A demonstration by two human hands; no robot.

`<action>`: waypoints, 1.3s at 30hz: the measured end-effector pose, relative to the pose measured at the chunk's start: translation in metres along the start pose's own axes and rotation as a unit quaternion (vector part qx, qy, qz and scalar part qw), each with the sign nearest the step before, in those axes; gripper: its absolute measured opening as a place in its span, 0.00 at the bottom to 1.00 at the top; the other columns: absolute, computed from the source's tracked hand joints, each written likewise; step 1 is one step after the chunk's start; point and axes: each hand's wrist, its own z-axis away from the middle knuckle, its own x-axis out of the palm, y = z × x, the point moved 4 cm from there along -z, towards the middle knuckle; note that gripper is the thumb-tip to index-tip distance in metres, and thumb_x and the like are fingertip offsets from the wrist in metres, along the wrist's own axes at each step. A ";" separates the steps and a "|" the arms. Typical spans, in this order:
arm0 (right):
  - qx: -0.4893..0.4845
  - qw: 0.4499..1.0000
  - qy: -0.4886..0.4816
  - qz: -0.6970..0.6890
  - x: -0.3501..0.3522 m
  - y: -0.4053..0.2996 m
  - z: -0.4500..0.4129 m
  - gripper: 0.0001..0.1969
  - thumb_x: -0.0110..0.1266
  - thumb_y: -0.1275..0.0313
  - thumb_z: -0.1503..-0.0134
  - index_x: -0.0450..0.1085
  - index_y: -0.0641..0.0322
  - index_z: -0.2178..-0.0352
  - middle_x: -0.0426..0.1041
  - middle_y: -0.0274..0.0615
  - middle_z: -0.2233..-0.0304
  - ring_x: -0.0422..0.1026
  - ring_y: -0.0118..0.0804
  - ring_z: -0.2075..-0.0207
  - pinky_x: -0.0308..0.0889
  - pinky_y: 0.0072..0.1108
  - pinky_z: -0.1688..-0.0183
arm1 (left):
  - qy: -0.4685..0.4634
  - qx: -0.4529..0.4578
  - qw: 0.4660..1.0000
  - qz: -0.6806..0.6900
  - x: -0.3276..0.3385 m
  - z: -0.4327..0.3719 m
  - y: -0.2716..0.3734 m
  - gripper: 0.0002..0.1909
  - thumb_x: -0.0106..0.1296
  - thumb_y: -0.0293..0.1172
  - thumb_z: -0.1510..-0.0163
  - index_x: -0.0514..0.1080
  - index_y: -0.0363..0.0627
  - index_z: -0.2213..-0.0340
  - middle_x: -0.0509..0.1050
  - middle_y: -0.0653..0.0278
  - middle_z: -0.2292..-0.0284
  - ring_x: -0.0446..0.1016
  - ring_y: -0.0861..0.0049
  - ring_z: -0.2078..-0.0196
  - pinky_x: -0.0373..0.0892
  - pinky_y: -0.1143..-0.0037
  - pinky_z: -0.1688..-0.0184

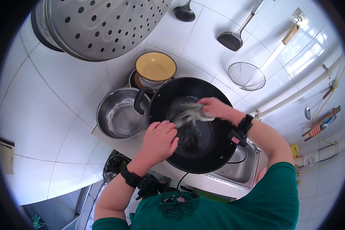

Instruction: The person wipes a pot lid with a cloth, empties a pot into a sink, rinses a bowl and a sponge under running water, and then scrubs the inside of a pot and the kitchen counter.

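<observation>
A large black wok [218,143] with some water in its bottom stands in front of me. My right hand [217,109] is shut on a wet, greyish-white cloth [189,115], blurred by motion, inside the wok. My left hand [161,139] lies over the wok's near left edge, fingers curled beside the cloth's lower end; whether it grips the rim or the cloth is hidden. Left of the wok, beneath its black side handle [139,100], sits a stainless steel basin [123,115].
Yellow bowls [155,66] are stacked behind the basin. A steel sink [244,164] lies right of the wok. A perforated metal steamer [103,28] is at upper left. A ladle [184,13], a spatula [231,40] and a wire strainer [246,76] hang on the tiled wall.
</observation>
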 end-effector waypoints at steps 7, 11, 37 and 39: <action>0.002 0.974 0.226 0.029 -0.061 0.014 -0.051 0.14 0.44 0.72 0.57 0.67 0.67 0.67 0.69 0.47 0.75 0.68 0.37 0.72 0.63 0.25 0.69 | -0.004 0.003 1.000 0.004 0.000 -0.001 0.000 0.11 0.50 0.30 0.60 0.69 0.42 0.71 0.69 0.63 0.64 0.65 0.69 0.56 0.58 0.71 0.55; -0.109 0.968 0.225 0.025 -0.017 -0.030 -0.089 0.12 0.47 0.70 0.55 0.67 0.66 0.68 0.69 0.43 0.76 0.66 0.32 0.73 0.62 0.22 0.70 | -0.010 0.001 1.000 0.001 0.000 0.000 -0.002 0.12 0.50 0.30 0.60 0.68 0.42 0.69 0.68 0.63 0.63 0.64 0.69 0.56 0.57 0.70 0.54; -0.198 0.862 -0.187 0.427 0.045 0.084 0.005 0.13 0.47 0.75 0.60 0.69 0.57 0.68 0.67 0.46 0.64 0.66 0.48 0.62 0.63 0.30 0.63 | -0.002 -0.015 1.000 -0.026 -0.005 -0.001 0.003 0.20 0.49 0.38 0.56 0.65 0.42 0.61 0.63 0.60 0.56 0.57 0.65 0.49 0.54 0.69 0.49; -0.159 0.907 -0.188 0.343 0.048 0.063 -0.022 0.18 0.48 0.79 0.65 0.67 0.60 0.66 0.66 0.49 0.63 0.64 0.51 0.60 0.62 0.30 0.60 | 0.005 -0.008 1.000 -0.026 -0.004 -0.002 0.004 0.18 0.49 0.38 0.56 0.66 0.42 0.63 0.65 0.61 0.58 0.59 0.65 0.50 0.54 0.69 0.49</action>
